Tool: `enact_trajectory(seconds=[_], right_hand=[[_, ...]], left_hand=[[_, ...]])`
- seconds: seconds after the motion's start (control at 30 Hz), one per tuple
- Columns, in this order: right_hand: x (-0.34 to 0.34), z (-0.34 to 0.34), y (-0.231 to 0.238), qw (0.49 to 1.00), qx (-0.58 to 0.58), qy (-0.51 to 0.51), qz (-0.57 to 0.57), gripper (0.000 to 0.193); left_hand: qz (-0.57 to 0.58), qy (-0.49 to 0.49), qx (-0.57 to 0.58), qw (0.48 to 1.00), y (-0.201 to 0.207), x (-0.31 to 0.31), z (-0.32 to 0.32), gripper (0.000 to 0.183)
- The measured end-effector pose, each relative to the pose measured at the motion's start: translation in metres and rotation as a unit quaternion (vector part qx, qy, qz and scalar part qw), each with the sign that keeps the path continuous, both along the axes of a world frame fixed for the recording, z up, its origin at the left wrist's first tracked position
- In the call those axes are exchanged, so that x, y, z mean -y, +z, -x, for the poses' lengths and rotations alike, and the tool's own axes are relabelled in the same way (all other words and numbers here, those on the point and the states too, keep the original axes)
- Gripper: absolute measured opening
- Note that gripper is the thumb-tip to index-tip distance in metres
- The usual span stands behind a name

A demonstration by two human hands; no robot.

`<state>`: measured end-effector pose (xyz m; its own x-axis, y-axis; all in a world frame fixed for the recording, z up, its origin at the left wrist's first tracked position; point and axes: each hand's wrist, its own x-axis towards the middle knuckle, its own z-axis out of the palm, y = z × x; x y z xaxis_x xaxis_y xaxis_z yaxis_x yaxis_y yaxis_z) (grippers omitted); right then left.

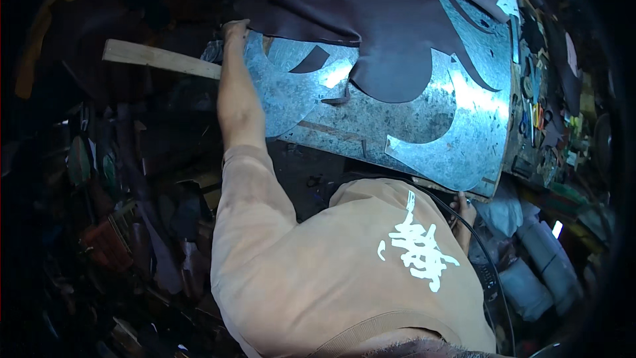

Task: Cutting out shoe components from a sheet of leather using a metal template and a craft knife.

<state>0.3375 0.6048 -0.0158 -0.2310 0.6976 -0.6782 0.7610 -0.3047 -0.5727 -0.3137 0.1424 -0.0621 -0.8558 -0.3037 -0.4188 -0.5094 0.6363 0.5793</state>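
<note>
My left arm stretches to the table's far left, and my left hand (235, 26) is closed at the edge of a dark brown leather sheet (391, 33). Whatever its fingers hold is hidden. Beside that forearm lies a pale translucent curved sheet (285, 103). A similar curved sheet (457, 152) is at the table's near right, its lower end reaching the front edge. Just below that end is my right hand (465, 215), partly hidden by my shirt, with a fingertip close to the sheet. Whether it grips the sheet is unclear.
The leather drapes across the metal-topped table (344, 122), where a small dark scrap (310, 59) also lies. A wooden bar (159, 58) juts out left. Tools (533, 103) crowd the right side. A black cable (487, 245) and plastic-wrapped rolls (543, 255) are near my right side.
</note>
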Motion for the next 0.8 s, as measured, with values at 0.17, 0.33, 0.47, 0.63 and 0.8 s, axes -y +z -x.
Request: enact_trajectory(seconds=[0.17,0.33,0.47,0.63,0.8], right_hand=[[0.008,0.009,0.016,0.989,-0.064,-0.086,0.102,0.041],[0.013,0.005,0.014,0.988,-0.059,-0.106,0.097,0.044],[0.019,0.006,0.007,0.986,-0.057,-0.123,0.098,0.042],[0.022,0.007,0.005,0.987,-0.071,-0.106,0.102,0.042],[0.012,0.007,0.004,0.996,-0.052,-0.043,0.052,0.044]], left_hand=[[-0.273,0.066,-0.205,0.938,0.061,0.005,-0.040,0.027],[-0.425,0.088,-0.300,0.849,0.126,-0.010,-0.162,0.013],[-0.398,0.156,-0.267,0.864,0.125,0.010,-0.260,0.013],[-0.318,0.169,-0.098,0.928,0.083,0.014,-0.325,0.015],[-0.160,0.108,0.087,0.977,0.048,0.040,-0.360,0.029]])
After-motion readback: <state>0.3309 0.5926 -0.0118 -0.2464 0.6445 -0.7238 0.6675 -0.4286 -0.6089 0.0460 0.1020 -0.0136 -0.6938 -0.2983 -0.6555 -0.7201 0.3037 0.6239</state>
